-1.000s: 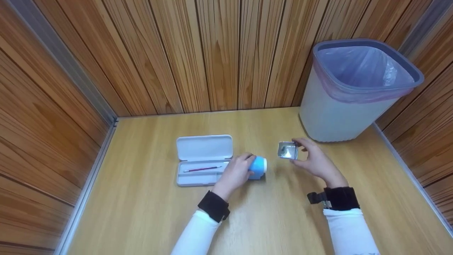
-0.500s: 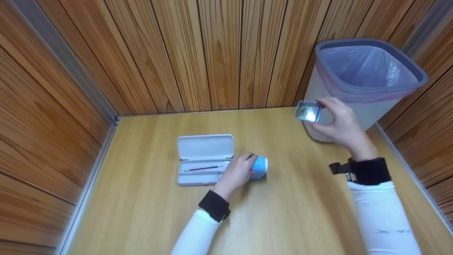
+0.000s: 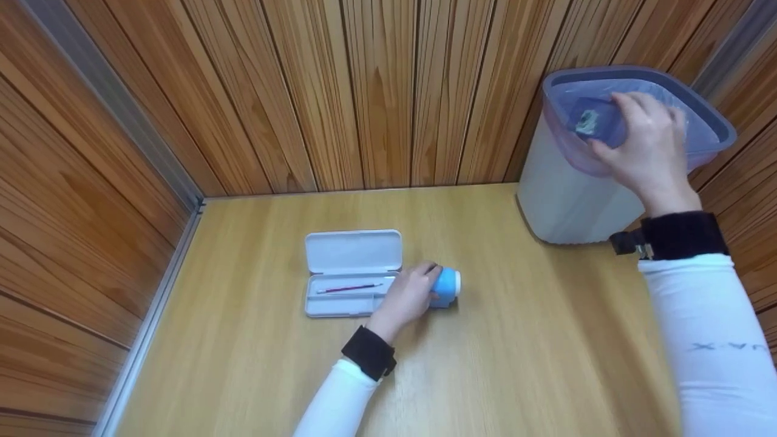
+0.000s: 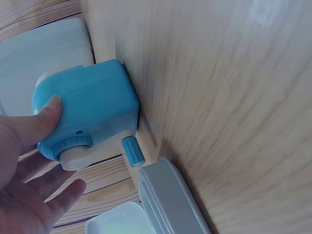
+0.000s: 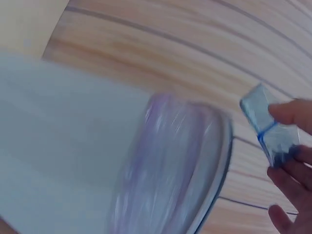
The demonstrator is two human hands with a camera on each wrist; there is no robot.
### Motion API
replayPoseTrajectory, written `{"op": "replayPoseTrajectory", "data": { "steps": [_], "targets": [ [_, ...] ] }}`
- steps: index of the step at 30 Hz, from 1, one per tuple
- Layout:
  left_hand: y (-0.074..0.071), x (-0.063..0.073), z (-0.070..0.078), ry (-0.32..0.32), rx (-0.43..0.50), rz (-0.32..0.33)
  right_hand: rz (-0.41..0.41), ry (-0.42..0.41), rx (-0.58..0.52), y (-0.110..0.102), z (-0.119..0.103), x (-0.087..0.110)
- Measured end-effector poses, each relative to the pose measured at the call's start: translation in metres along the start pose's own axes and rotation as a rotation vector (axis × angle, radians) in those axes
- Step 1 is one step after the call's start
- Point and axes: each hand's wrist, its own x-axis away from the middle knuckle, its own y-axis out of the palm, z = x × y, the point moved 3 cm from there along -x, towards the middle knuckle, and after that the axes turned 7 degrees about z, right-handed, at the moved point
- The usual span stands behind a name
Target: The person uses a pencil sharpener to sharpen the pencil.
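Note:
My left hand [image 3: 405, 295] grips a blue hand-crank pencil sharpener [image 3: 448, 284] standing on the table. In the left wrist view the thumb lies on the blue body, near a white crank with a blue knob [image 4: 133, 151]. High at the right, my right hand [image 3: 652, 145] holds a small clear shavings drawer [image 3: 598, 120] by its sides, over the mouth of the trash bin [image 3: 564, 203]. A pale greenish clump of shavings [image 3: 587, 122] shows in it. In the right wrist view the drawer [image 5: 258, 109] is between thumb and fingers, beyond the bin's rim.
An open grey pencil case [image 3: 353, 252] lies left of the sharpener, with a dark red pencil [image 3: 349, 288] in its tray. A pinkish plastic liner [image 5: 161, 161] covers the bin's rim. Wood-panelled walls [image 3: 340, 97] enclose the table [image 3: 255, 364].
My right hand has lifted the shavings drawer from above the table, up and to the right, over the bin. The left hand and pencil sharpener have stayed in place.

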Motion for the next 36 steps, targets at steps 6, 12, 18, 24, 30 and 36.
{"op": "replayPoseTrajectory", "data": {
  "steps": [6, 12, 18, 24, 30, 36],
  "targets": [
    [0.001, 0.001, 0.001, -0.026, 0.020, -0.022, 0.006, 0.018, 0.163, 0.000, 0.024, -0.009],
    [0.001, 0.003, 0.003, -0.018, 0.020, -0.014, 0.028, -0.054, 0.190, 0.003, 0.037, -0.003],
    [0.000, 0.001, 0.003, -0.016, 0.007, 0.000, 0.061, -0.162, 0.236, 0.004, 0.035, -0.005],
    [0.000, 0.001, 0.002, -0.045, 0.042, -0.035, 0.047, -0.240, 0.253, 0.006, 0.037, -0.006],
    [0.001, 0.001, 0.001, -0.053, 0.045, -0.047, 0.075, -0.444, 0.215, 0.007, 0.038, -0.005],
    [0.000, 0.000, 0.000, -0.058, 0.043, -0.039, 0.083, -0.572, 0.217, 0.009, 0.037, -0.004]
  ]
}}
